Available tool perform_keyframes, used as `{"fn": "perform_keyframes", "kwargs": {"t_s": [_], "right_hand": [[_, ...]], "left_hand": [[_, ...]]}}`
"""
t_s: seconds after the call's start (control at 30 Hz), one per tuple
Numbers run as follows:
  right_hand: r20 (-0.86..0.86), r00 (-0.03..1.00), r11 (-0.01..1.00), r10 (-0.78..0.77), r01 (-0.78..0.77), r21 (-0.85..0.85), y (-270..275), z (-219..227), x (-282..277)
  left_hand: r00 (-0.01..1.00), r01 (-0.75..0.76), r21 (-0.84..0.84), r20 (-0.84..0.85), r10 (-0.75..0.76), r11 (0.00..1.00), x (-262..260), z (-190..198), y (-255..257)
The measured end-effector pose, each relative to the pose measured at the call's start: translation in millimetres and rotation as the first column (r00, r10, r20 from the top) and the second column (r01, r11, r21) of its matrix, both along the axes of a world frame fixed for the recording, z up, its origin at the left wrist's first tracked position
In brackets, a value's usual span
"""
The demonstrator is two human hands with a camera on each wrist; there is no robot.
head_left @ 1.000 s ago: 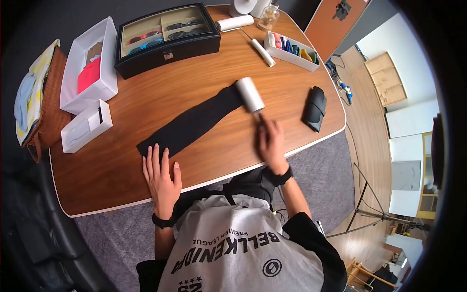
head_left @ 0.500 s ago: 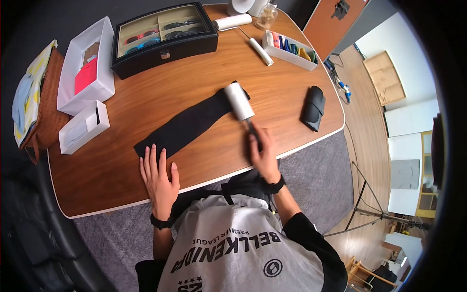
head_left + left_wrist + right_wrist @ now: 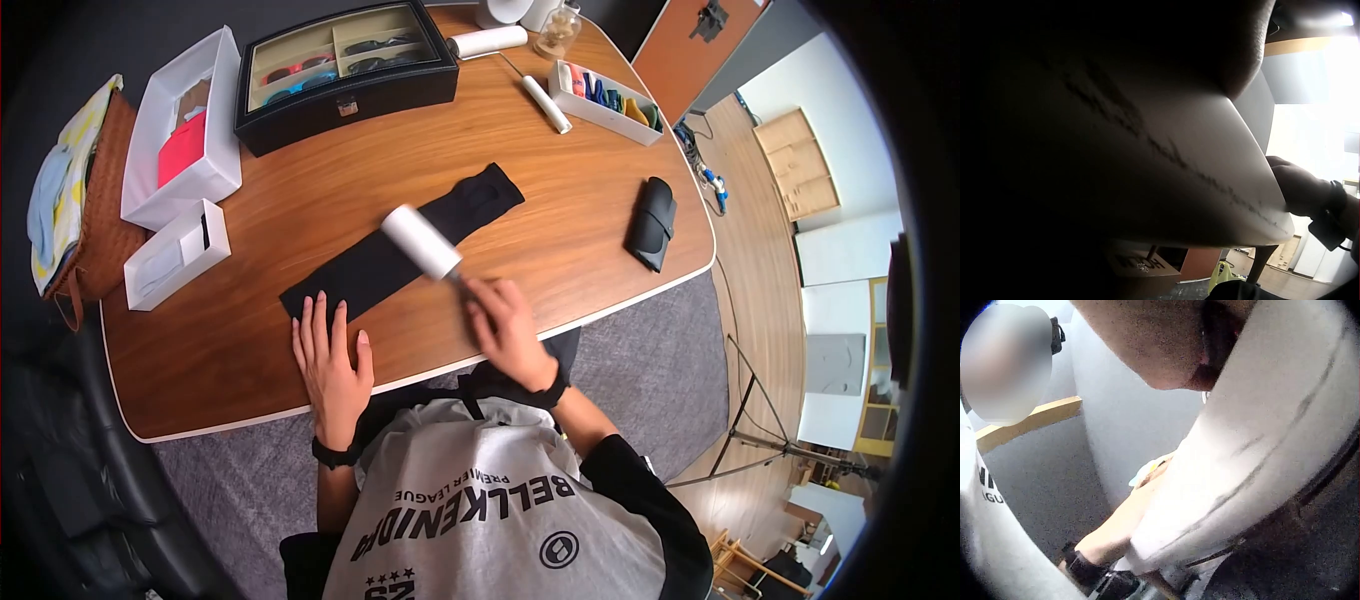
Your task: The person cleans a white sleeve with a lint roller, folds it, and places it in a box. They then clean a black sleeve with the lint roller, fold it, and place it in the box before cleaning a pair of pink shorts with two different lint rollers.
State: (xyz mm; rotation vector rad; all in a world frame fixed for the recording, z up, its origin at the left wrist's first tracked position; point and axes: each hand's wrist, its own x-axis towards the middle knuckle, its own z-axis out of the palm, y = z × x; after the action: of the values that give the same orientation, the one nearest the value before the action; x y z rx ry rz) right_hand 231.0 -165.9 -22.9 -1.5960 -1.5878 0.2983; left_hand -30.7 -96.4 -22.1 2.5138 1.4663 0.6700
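One person's two hands show, a left hand (image 3: 335, 365) and a right hand (image 3: 510, 335), with one black band (image 3: 336, 455) on each wrist, two in all. There is one table (image 3: 580, 200) and one piece of black cloth (image 3: 358, 276). Lint rollers (image 3: 421, 242) number two: one held, one lying loose. White boxes (image 3: 605, 119) come to three, two at the left and one at the right; the coloured rolls (image 3: 608, 98) in the right one are too small to count surely. One display case (image 3: 400, 100) shows four pairs of glasses (image 3: 385, 63): one red, one blue, two dark. Also counted: one black pouch (image 3: 652, 225), one glass jar (image 3: 555, 38), one woven basket (image 3: 105, 190), one tripod (image 3: 790, 443).
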Motion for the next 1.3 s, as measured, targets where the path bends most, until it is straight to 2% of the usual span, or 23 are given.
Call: {"fn": "perform_keyframes", "kwargs": {"t_s": [0.17, 0.2, 0.3, 0.43, 0.5, 0.57, 0.77, 0.93, 1.1, 1.3], "right_hand": [[0.084, 0.963, 0.967, -0.255, 0.255, 0.014, 8, -7, 82], [0.064, 0.957, 0.958, -0.283, 0.279, 0.064, 10, -7, 94], [0.043, 0.914, 0.915, -0.402, 0.399, 0.063, 9, -6, 108], [0.042, 0.916, 0.917, -0.399, 0.399, 0.005, 5, -1, 100], [-0.056, 0.923, 0.924, -0.380, 0.381, 0.006, 3, -4, 91], [-0.055, 0.936, 0.937, -0.347, 0.349, 0.025, -2, -5, 74], [-0.054, 0.995, 0.996, -0.085, 0.083, -0.039, -9, 7, 6], [-0.052, 0.985, 0.985, 0.164, -0.166, -0.046, -7, 12, -35], [-0.078, 0.986, 0.988, 0.149, -0.151, -0.024, -4, 10, -23], [0.038, 0.990, 0.990, -0.139, 0.139, -0.004, -1, 1, 47]], "left_hand": [[1.000, -0.001, 0.012, 0.000, 0.001, 1.000, 0, 0, -1], [1.000, -0.002, 0.012, -0.003, 0.002, 1.000, 0, 0, -1], [1.000, -0.005, 0.007, -0.006, 0.005, 1.000, 0, -1, 0], [1.000, -0.008, 0.003, -0.009, 0.008, 1.000, 0, -1, 0], [1.000, -0.008, -0.001, -0.011, 0.008, 1.000, 0, 0, 0], [1.000, -0.006, -0.003, -0.012, 0.006, 1.000, 0, -1, 0], [1.000, -0.001, 0.018, -0.012, 0.002, 1.000, 1, -1, 1], [1.000, -0.002, 0.004, -0.014, 0.002, 1.000, 1, -1, 1], [1.000, -0.002, -0.004, -0.006, 0.002, 1.000, 0, -1, 2], [1.000, 0.001, 0.000, 0.003, -0.001, 1.000, 0, 1, 1]]}}
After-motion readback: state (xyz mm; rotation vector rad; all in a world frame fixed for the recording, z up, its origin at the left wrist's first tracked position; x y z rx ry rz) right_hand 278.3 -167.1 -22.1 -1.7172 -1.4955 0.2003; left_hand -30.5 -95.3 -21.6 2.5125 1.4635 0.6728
